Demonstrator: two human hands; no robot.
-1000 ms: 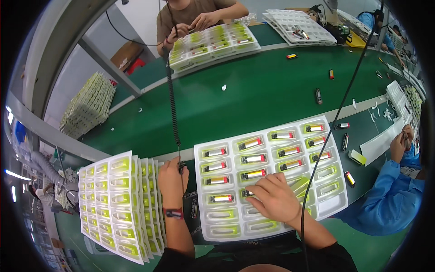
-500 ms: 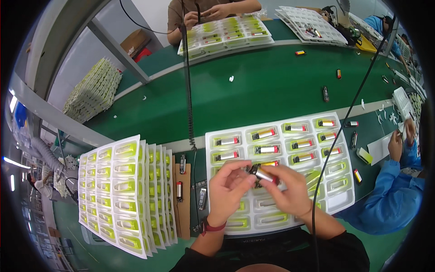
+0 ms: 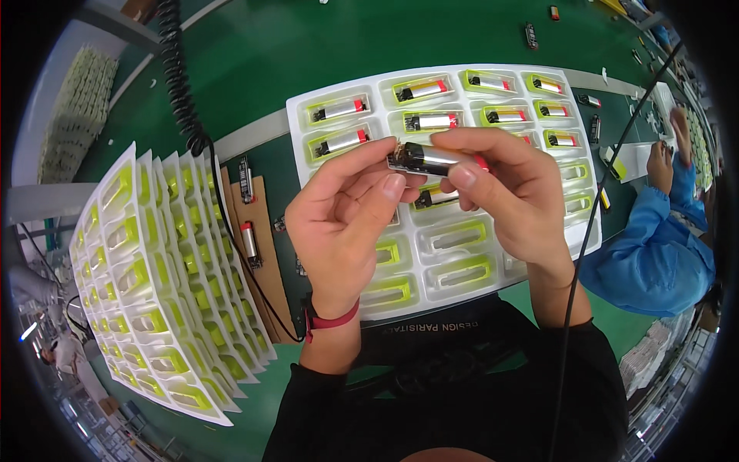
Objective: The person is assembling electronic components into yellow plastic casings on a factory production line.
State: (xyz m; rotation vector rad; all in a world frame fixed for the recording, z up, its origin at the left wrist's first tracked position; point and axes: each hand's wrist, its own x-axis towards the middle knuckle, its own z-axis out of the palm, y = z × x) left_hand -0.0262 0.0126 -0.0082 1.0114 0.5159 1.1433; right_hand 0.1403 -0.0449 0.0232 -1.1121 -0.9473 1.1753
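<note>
Above a white moulded tray (image 3: pixel 419 219) I hold a small battery assembly (image 3: pixel 437 159), a silver cylinder with a black end and a red tip. My right hand (image 3: pixel 514 196) pinches the silver body between thumb and fingers. The thumb and fingers of my left hand (image 3: pixel 331 208) close on the black end, where fine detail is too small to make out. Similar battery assemblies (image 3: pixel 422 91) lie in yellow-green holders in the tray's far pockets. Nearer pockets hold yellow-green holders (image 3: pixel 458 272) with no battery in them. My hands hide the middle of the tray.
Stacked white trays with yellow-green holders (image 3: pixel 138 277) stand tilted at the left, beside brown cardboard (image 3: pixel 265 266) with loose battery assemblies (image 3: pixel 250 245). A coiled black cable (image 3: pixel 178 85) and a thin black cord (image 3: pixel 589 223) hang down. A co-worker's blue sleeve (image 3: pixel 647 262) is at right.
The view has tipped downward, so the tray and hands appear higher and larger. The battery assembly stays between both hands, now lying more level with its black end toward the left hand.
</note>
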